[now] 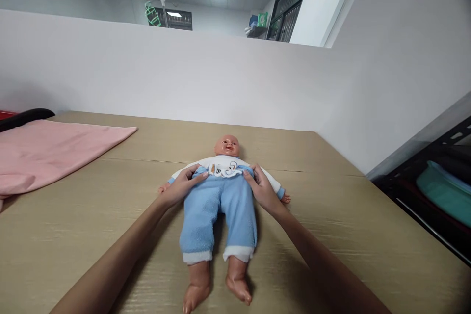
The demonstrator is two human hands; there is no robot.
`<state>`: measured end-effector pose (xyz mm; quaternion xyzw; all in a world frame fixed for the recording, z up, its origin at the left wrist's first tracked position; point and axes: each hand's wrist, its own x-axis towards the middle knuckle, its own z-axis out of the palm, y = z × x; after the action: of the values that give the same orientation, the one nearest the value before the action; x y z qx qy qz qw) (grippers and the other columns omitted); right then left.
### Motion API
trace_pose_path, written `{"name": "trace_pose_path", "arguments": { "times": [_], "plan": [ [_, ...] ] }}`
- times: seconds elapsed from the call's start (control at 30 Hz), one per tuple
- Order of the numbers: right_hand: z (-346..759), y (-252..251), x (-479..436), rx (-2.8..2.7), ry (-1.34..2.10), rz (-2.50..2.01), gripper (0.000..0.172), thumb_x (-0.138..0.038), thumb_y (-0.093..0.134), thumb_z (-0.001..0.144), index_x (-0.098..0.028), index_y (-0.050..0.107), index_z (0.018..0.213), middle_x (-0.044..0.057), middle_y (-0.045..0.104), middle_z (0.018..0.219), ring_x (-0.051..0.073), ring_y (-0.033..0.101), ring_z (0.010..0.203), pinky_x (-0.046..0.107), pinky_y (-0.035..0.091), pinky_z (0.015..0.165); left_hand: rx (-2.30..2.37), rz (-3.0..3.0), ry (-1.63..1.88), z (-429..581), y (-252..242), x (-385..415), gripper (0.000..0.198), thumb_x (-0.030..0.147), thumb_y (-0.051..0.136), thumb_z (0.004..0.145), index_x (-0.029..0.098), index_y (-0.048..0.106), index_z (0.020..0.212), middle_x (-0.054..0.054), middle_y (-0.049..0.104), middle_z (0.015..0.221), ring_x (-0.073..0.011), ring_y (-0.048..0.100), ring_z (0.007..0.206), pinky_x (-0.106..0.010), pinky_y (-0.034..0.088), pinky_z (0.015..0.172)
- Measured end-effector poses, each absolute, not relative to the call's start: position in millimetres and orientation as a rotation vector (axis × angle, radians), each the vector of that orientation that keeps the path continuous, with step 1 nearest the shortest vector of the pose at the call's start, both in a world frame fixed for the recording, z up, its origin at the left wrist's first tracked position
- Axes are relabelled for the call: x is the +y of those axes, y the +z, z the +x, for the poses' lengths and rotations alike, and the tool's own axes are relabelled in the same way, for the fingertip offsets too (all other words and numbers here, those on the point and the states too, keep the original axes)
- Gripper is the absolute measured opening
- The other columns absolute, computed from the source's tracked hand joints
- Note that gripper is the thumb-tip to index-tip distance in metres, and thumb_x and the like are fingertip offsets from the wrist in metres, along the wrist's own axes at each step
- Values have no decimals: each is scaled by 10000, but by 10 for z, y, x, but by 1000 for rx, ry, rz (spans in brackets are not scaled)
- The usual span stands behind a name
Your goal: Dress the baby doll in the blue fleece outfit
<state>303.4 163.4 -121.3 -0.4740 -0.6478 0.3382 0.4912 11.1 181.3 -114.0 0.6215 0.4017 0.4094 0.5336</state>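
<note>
A baby doll (227,146) lies on its back on the table, head away from me and bare feet toward me. It wears light blue fleece pants (206,208) with white cuffs and a white top (222,162) with a printed figure and blue sleeve ends. My left hand (184,184) is closed on the pants' waistband at the doll's hip on the left. At the opposite hip, my right hand (260,187) pinches the waistband between thumb and fingers. The lower edge of the top bunches between both hands, over the middle of the waistband.
A pink cloth (59,149) is spread at the table's left, beside a black curved edge (27,118). Behind the brown table (294,152) stands a low white wall (184,78). A dark rack (412,196) with teal fabric (445,191) is at the right.
</note>
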Motion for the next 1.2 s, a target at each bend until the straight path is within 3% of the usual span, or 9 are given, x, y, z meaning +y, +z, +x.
{"name": "trace_pose_path", "arguments": {
  "times": [0.1,0.23,0.37,0.47,0.6,0.67,0.77,0.93,1.2],
  "plan": [
    [3005,-1372,1840,-1511,870,-1191,427,-687,565,985,-262,572,1022,6,635,894,214,580,835,326,517,799,1066,1537,1097,147,-1217,1873,464,672,660,948,225,648,1071,4,650,995,-205,573,941,-290,456,842],
    [3052,-1544,1911,-1466,890,-1230,510,-749,584,947,-243,623,994,25,684,919,228,611,878,338,530,836,1144,1547,1078,160,-1354,1923,479,688,605,971,217,621,1056,30,601,891,-185,536,842,-287,453,785],
    [3179,-1615,1753,-1462,915,-1272,509,-735,682,895,-228,672,857,25,675,855,245,598,883,378,525,904,1121,1571,956,76,-1405,1917,416,613,655,941,203,712,980,-54,734,1055,-285,625,1050,-380,491,992],
    [3256,-1658,1625,-1444,961,-1279,519,-741,723,856,-234,674,758,31,669,841,264,597,898,431,512,993,1119,1602,897,-32,-1410,1881,319,505,694,885,233,765,1035,-74,770,1230,-365,603,1273,-446,423,1167],
    [3225,-1739,1576,-1295,1046,-1268,561,-781,699,856,-255,743,1047,95,757,1187,333,635,1207,497,447,1181,1088,1539,896,-67,-1431,1815,414,430,729,854,234,745,1219,-76,730,1401,-368,549,1408,-466,347,1254],
    [3169,-1759,1590,-1216,1093,-1243,652,-815,670,854,-265,725,1200,104,739,1333,334,620,1323,501,434,1221,1038,1342,970,-9,-1449,1788,447,392,732,849,204,716,1254,-97,725,1402,-355,579,1378,-465,374,1231],
    [3097,-1744,1607,-1139,1136,-1203,681,-821,694,830,-275,728,1236,87,754,1333,315,636,1334,472,463,1213,884,1029,1072,126,-1480,1781,459,333,748,817,176,705,1246,-109,738,1364,-332,625,1316,-434,431,1170],
    [3107,-1712,1638,-1039,1147,-1178,584,-731,783,796,-248,763,1122,49,800,1178,282,686,1219,415,510,1151,731,966,1081,208,-1558,1861,422,307,812,806,193,742,1206,-90,758,1306,-312,648,1246,-382,459,1100],
    [3162,-1677,1705,-1043,913,-1161,523,-722,717,803,-225,732,966,49,794,1040,266,712,1080,439,541,1076,805,1030,1251,134,-1687,1936,351,532,806,916,212,759,1053,-23,738,988,-195,642,913,-285,493,862]
  ]
}}
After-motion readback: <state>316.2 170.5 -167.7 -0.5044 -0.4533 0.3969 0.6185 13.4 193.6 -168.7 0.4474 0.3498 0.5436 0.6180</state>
